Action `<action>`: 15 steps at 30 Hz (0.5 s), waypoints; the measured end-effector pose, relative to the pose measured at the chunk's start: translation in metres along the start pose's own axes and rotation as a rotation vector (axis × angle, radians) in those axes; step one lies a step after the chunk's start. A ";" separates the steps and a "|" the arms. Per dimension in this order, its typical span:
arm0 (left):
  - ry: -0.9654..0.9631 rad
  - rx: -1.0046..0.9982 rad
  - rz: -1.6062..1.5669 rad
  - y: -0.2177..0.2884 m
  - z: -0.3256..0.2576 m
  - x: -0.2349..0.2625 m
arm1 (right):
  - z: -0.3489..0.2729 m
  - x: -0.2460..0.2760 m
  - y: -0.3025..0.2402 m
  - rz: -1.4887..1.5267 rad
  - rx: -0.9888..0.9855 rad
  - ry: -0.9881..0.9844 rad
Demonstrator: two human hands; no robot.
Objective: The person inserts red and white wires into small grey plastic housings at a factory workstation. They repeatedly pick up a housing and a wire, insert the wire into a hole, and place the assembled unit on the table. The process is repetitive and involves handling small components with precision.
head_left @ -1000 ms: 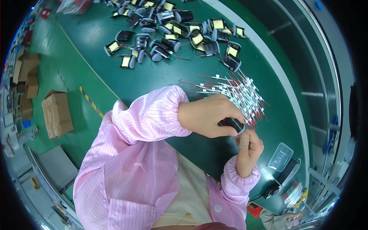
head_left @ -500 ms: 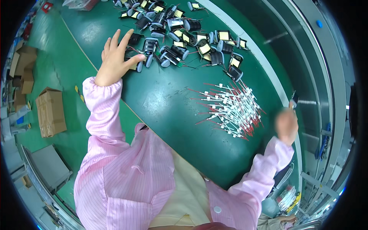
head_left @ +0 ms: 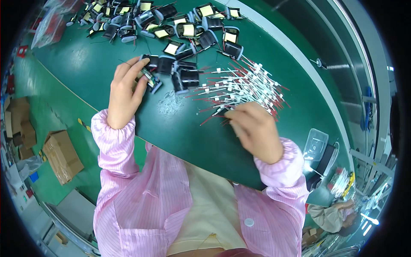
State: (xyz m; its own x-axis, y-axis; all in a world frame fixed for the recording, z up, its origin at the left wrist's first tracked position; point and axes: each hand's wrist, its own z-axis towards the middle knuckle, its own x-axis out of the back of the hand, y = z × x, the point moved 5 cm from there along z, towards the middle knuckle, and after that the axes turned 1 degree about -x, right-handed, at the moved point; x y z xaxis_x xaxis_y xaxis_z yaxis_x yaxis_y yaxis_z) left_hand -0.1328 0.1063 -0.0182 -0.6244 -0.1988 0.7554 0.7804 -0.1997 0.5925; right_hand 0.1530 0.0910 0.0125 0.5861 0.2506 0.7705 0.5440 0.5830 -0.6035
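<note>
My left hand (head_left: 125, 92) is closed around a black cylindrical unit (head_left: 150, 79) with a grey end rim and a small green circuit board, resting on the green table. Just right of it, more black cylindrical units (head_left: 187, 79) lie close together. My right hand (head_left: 257, 130) is at the near edge of a pile of white-and-red connector leads (head_left: 252, 85). Its fingertips are pinched together, slightly blurred, and whatever is between them is hidden.
A heap of similar black units (head_left: 180, 30) with yellow pads covers the table's far side. Beyond the pale rim is a conveyor track, with one unit (head_left: 319, 63) on it. A clear plastic tray (head_left: 316, 144) lies at right. A cardboard box (head_left: 63, 156) stands on the floor at left.
My right hand has come from the table's far right edge to the lead pile. My left hand has closed on a unit and drawn several nearer. The view has shifted.
</note>
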 end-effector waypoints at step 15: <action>0.173 0.163 0.123 0.024 -0.038 -0.009 | 0.010 -0.034 -0.007 -0.210 0.137 -0.018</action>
State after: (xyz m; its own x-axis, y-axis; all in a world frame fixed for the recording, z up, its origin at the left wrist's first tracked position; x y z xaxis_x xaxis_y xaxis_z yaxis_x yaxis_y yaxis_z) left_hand -0.1099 0.0671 -0.0214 -0.5096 -0.3756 0.7741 0.8372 -0.0089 0.5468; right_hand 0.1239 0.0861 -0.0075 0.4576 0.1256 0.8802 0.5654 0.7230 -0.3970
